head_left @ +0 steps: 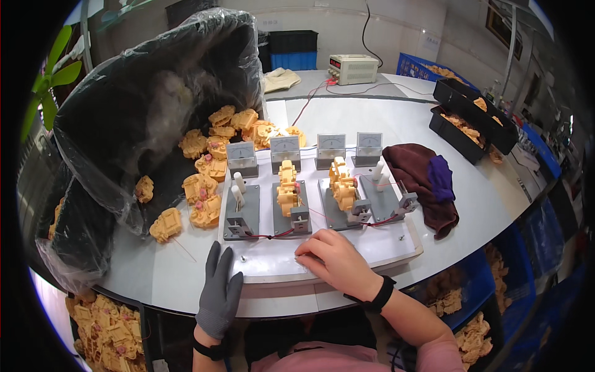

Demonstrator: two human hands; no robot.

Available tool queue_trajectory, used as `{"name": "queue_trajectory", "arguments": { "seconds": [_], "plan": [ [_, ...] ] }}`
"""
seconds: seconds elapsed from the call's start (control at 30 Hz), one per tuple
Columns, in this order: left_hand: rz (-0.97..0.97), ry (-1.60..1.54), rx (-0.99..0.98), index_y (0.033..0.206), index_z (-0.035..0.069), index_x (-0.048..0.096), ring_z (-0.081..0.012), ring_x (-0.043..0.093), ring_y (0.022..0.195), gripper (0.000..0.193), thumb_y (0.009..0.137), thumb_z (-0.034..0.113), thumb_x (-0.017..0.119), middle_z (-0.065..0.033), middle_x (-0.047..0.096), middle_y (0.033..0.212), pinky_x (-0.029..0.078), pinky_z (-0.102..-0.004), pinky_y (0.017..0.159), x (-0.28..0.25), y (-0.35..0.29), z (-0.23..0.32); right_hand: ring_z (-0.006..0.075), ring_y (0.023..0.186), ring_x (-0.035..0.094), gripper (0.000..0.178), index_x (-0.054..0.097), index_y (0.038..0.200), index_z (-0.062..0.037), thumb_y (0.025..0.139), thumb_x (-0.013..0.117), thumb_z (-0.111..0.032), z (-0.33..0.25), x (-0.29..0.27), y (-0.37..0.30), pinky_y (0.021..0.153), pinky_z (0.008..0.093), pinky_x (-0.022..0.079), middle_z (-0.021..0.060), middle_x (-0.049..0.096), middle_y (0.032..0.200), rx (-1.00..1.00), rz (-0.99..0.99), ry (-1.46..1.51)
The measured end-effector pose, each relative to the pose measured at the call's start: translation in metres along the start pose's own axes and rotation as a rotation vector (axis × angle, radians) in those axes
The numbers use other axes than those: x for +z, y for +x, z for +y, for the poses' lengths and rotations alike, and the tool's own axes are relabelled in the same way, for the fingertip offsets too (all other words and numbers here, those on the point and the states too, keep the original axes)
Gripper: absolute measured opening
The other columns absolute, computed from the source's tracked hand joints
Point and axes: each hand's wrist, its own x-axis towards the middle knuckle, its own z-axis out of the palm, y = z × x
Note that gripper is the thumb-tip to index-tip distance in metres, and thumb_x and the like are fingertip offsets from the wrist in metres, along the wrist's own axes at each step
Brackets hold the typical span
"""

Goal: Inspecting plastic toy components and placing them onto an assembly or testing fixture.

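Note:
My left hand [219, 291], in a grey glove, lies open at the left front corner of a white test board [273, 249], its fingers stretched forward. Near its fingertips a small metal toggle switch [243, 259] stands up from the board. My bare right hand [334, 257] has thumb and forefinger closed at another small toggle switch, mostly hidden by the fingertips. Behind, the board carries several grey fixtures, each backed by a panel meter [285, 152]. Yellow plastic gear housings stand upright in the two middle fixtures, one left [287, 189] and one right [343, 186]; white posts show on the outer fixtures.
A black plastic-lined bin [155, 80] lies tipped at the left, with loose yellow housings [201, 189] spilling beside the board. A dark cloth [409, 170] lies right of it. Farther back are a power supply [353, 69] and black trays [458, 133]. Blue crates [514, 266] stand lower right.

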Motion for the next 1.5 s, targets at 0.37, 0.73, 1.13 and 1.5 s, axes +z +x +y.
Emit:
{"name": "queue_trajectory", "arguments": {
  "seconds": [0.37,0.73,1.13,1.5],
  "plan": [
    [-0.011,0.005,-0.022,0.144,-0.002,0.044,-0.0424,0.036,0.143,0.052,0.097,0.015,0.056,-0.0277,0.03,0.156,0.036,-0.0429,0.114,-0.002,0.0016,0.0023,0.0266,0.088,0.059,0.011,0.07,0.091,-0.0079,0.086,0.074,-0.016,-0.0094,0.0029,0.0016,0.079,0.0368,0.049,0.0063,0.06,0.088,0.018,0.061,-0.105],
    [-0.007,-0.012,-0.051,0.143,-0.002,0.046,-0.0418,0.036,0.143,0.051,0.096,0.015,0.056,-0.0265,0.031,0.155,0.036,-0.0424,0.114,-0.0024,0.0018,0.0045,0.0264,0.086,0.059,0.011,0.069,0.092,-0.0078,0.086,0.074,-0.015,-0.0111,0.0025,0.0015,0.078,0.0364,0.048,0.0059,0.061,0.088,0.038,0.061,-0.095],
    [0.023,-0.004,-0.034,0.14,-0.004,0.049,-0.041,0.039,0.141,0.049,0.095,0.014,0.055,-0.0265,0.032,0.155,0.038,-0.0416,0.112,-0.0004,0.0021,0.0057,0.0286,0.086,0.059,0.01,0.067,0.092,-0.0064,0.087,0.071,-0.014,-0.0105,0.0047,0.0011,0.078,0.0381,0.047,0.0077,0.06,0.089,0.037,0.085,-0.081],
    [0.02,-0.006,-0.003,0.141,-0.003,0.047,-0.0414,0.038,0.141,0.049,0.096,0.014,0.054,-0.0266,0.031,0.155,0.036,-0.0421,0.113,0.0003,0.0006,0.0024,0.0295,0.086,0.058,0.01,0.065,0.09,-0.0054,0.087,0.071,-0.014,-0.0116,0.0086,-0.0005,0.078,0.0386,0.047,0.0083,0.06,0.087,0.06,0.118,-0.101]
  ]
}}
